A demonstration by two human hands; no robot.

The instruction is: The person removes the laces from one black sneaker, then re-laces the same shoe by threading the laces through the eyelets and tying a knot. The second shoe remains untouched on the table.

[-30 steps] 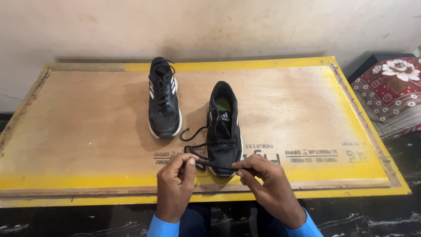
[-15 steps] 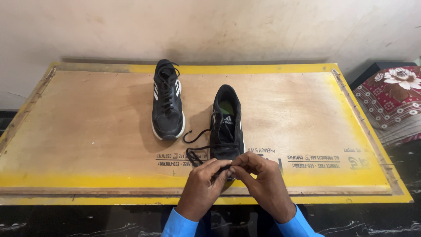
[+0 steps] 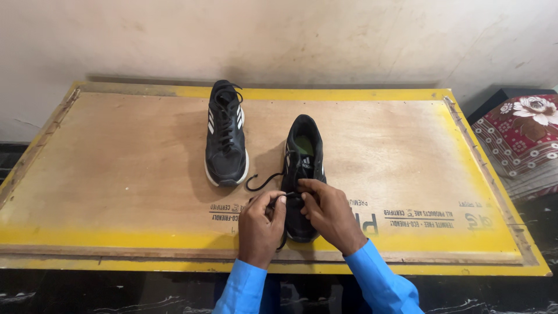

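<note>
Two black sport shoes with white stripes lie on a plywood board (image 3: 116,174) with a yellow border. The left shoe (image 3: 224,135) is laced and lies untouched. The right shoe (image 3: 303,152) points its toe toward me, its front part covered by my hands. My left hand (image 3: 261,224) pinches the end of a black lace (image 3: 261,183) at the shoe's left side. My right hand (image 3: 328,212) rests on the shoe's lace area with fingers closed on the lace there. A loose loop of lace curls on the board left of the shoe.
A pale wall stands behind the board. A red flower-patterned cushion (image 3: 523,139) lies to the right. A dark marbled surface (image 3: 87,291) runs along the near edge. Blue sleeves cover my forearms.
My hands came together from either side of the toe and moved up over the shoe's lace area. The loose lace loop on the board is now smaller.
</note>
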